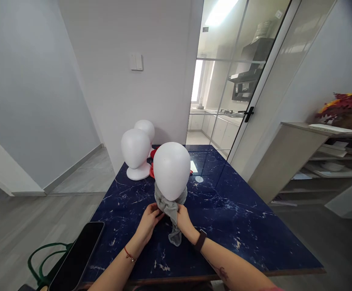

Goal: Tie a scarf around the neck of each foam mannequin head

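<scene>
A white foam mannequin head (171, 169) stands on the dark blue marble table (230, 218) right in front of me. A grey scarf (171, 214) is wrapped round its neck, with one end hanging down onto the table. My left hand (148, 221) pinches the scarf on the left side of the neck, fingers closed. On the right side of the knot my right hand (184, 220) grips the cloth too. A red string is on my left wrist and a black watch on my right.
Two more white foam heads (136, 152) stand behind, at the table's far left, with something red (152, 169) beside them. A black phone (78, 254) lies at the near left corner. A green chair frame (39, 262) is left, shelves (324, 161) right, a glass door (239, 81) behind.
</scene>
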Demonstrator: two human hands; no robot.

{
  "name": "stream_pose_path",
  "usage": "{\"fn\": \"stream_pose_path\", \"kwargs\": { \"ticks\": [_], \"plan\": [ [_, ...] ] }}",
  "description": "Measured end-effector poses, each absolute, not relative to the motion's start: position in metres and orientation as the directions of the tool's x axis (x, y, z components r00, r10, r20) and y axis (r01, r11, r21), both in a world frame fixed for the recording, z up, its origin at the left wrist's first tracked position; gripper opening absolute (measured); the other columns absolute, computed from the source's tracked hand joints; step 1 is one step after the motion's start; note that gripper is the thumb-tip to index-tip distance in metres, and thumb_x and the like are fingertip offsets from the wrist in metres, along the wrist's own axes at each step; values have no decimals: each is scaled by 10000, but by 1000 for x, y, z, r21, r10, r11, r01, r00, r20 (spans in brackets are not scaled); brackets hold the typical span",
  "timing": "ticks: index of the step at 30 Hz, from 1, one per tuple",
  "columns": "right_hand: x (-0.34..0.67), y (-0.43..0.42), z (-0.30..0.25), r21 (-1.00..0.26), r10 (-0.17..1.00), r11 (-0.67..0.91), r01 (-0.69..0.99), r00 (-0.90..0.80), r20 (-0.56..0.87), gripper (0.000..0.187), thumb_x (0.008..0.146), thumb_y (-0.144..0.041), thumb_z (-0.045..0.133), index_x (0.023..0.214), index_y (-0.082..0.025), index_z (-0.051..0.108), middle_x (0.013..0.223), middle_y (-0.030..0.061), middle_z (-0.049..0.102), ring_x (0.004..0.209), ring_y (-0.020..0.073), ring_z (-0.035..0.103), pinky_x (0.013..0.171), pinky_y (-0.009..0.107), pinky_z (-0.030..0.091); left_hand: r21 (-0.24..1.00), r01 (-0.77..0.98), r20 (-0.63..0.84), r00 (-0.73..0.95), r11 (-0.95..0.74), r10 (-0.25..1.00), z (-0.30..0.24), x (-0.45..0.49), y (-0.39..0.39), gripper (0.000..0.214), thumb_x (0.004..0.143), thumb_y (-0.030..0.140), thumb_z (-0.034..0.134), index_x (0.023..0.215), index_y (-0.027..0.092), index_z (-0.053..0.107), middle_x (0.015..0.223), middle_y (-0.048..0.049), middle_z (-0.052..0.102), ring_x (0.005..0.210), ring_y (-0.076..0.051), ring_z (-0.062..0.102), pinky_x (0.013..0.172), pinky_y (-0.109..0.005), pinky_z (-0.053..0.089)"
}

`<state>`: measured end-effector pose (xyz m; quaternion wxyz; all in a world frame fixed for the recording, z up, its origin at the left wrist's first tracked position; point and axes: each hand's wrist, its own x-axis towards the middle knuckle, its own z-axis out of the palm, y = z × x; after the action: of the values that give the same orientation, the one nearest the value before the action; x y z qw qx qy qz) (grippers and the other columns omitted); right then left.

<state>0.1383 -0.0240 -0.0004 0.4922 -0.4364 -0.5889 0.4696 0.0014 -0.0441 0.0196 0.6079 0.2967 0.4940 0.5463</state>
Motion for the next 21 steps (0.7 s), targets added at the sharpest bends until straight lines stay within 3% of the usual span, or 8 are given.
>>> {"fn": "stream_pose_path", "kwargs": {
  "ticks": [4,7,9,12,17,21],
  "plan": [
    [137,-22,2,-985,978,133,-114,-147,149,306,721,-395,600,712,-105,695,612,33,607,674,166,513,690,307,448,905,-315,-317,-56,285,947,19,4,-42,238,582,101,648,818,132,641,860,-62,660,722,-115,583,536,-184,381],
    [137,-22,4,-985,987,74,-156,-129,95,287,676,-407,635,660,-123,673,554,11,556,635,147,479,644,279,439,898,-341,-309,-36,279,950,16,9,-41,373,529,97,683,893,164,645,853,-24,669,656,-86,558,463,-172,288],
    [137,-21,2,-985,990,42,-170,-124,64,274,657,-406,647,645,-133,656,520,-7,518,596,133,458,608,264,431,873,-416,-295,-29,257,955,15,12,-41,408,514,125,713,910,185,635,822,-6,669,648,-87,562,486,-174,317],
    [138,-19,-3,-985,988,46,-164,-136,69,256,664,-396,636,647,-140,640,498,-19,494,554,123,444,569,255,419,838,-487,-313,-59,246,948,14,13,-41,339,475,152,750,789,172,624,713,14,645,620,-90,561,548,-191,385],
    [141,-16,-7,-983,979,160,-94,-108,170,176,670,-325,601,647,-152,626,564,-4,558,568,129,469,584,263,425,843,-489,-304,-88,224,949,16,7,-42,230,492,138,760,667,147,611,700,13,635,662,-79,573,635,-189,434],
    [142,-18,-2,-965,960,256,-54,-105,260,133,667,-271,565,696,-155,625,652,14,610,642,151,519,640,277,444,756,-607,-321,-15,246,947,15,4,-42,180,556,40,679,645,163,582,707,18,638,720,-90,606,784,-244,483]
  ]
}}
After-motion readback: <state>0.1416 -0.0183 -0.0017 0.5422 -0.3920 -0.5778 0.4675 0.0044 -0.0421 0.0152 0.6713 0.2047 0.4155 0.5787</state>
